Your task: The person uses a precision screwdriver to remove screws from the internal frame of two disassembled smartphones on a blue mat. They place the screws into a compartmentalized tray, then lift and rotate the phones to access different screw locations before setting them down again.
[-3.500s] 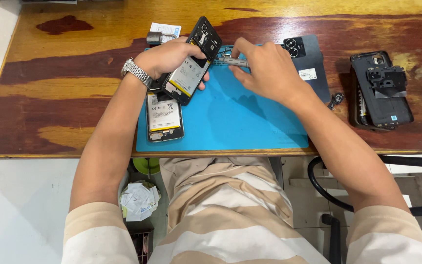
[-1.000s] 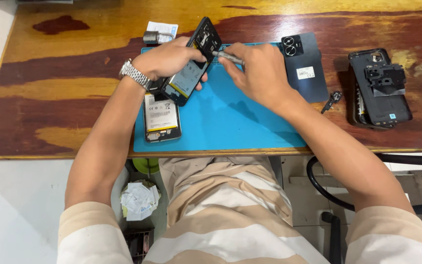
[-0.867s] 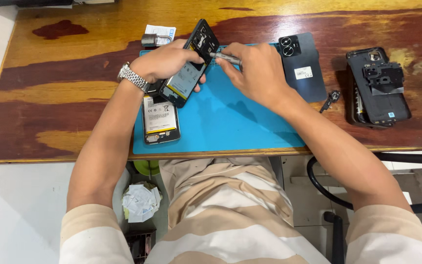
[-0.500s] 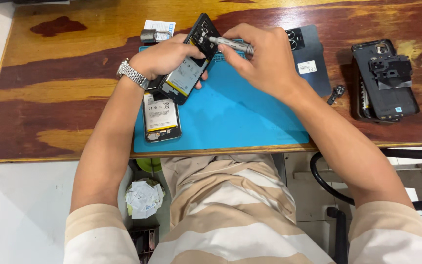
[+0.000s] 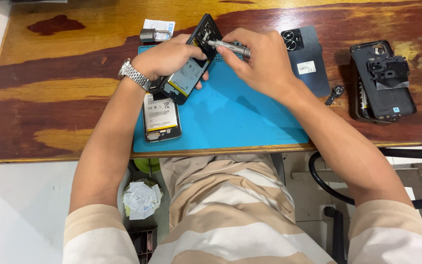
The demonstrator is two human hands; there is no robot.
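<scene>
My left hand (image 5: 168, 57), with a metal watch (image 5: 133, 74) on its wrist, grips an opened black phone (image 5: 191, 63) tilted over the blue mat (image 5: 235, 117); its battery and inner parts face up. My right hand (image 5: 260, 56) holds a small grey screwdriver (image 5: 228, 47) whose tip rests at the phone's upper part. A second opened phone with its battery showing (image 5: 160, 117) lies flat on the mat's left edge, just below my left hand.
A dark blue back cover (image 5: 308, 58) lies right of the mat, a small black part (image 5: 335, 93) beside it. Farther right sits a stack of black phone bodies (image 5: 382, 80). A padlock (image 5: 152, 34) and paper slip rest at the back. The wooden table's front edge (image 5: 50, 156) is near my lap.
My right hand has lifted off the mat and brought the screwdriver up to the top of the phone in my left hand. The left hand kept its grip on the phone.
</scene>
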